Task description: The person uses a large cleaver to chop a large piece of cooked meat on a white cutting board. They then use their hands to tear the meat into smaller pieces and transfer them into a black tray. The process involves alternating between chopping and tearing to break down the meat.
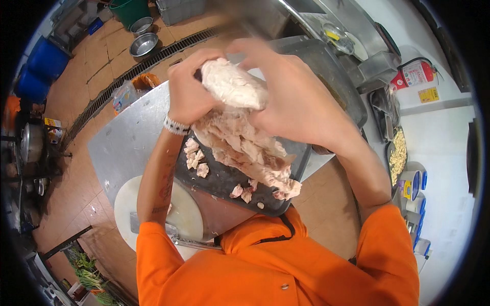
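My left hand (193,84) grips one side of a whitish piece of cooked meat (233,82), which looks like poultry breast. My right hand (293,95), slightly blurred, curls around its other side. Below them, over a dark tray (224,178), hangs or rests a torn, ragged mass of pale meat (245,143), like a poultry carcass; whether it joins the upper piece is hidden. Small meat chunks (196,157) lie on the tray at the left, with more scraps (245,192) along its near edge.
A round white cutting board (128,191) sits on the metal table (128,118), with a metal-handled blade (195,243) partly under my left sleeve. Beyond is a larger dark tray (325,76). At right are a fire extinguisher (415,74) and chopped food (398,153). Metal bowls (143,44) stand on the floor.
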